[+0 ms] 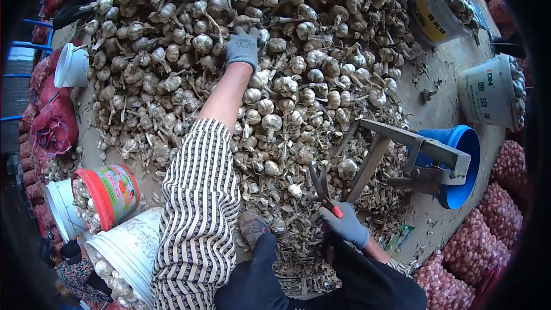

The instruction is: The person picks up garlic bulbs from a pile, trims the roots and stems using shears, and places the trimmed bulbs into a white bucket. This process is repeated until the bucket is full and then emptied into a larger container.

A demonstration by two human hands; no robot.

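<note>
My left hand [242,49], in a grey glove, reaches far into a large heap of garlic bulbs [287,85] with dry stems. Its fingers look apart and rest among the bulbs; their tips are partly hidden, and no bulb shows in its grasp. My right hand [347,227], also gloved in grey, is closed around pruning shears [324,186] with a red handle. The blades point up and away from me, apart at the tips. Trimmed stems and loose skins [304,252] cover the ground around my shoe [252,228].
A metal stand [396,138] rises beside my right hand, near a tipped blue bucket [459,166]. White buckets [488,93] stand at the right. On the left are a red-rimmed bucket [117,192] and a large white bucket [129,247] with garlic. Filled net sacks [476,247] line the right edge.
</note>
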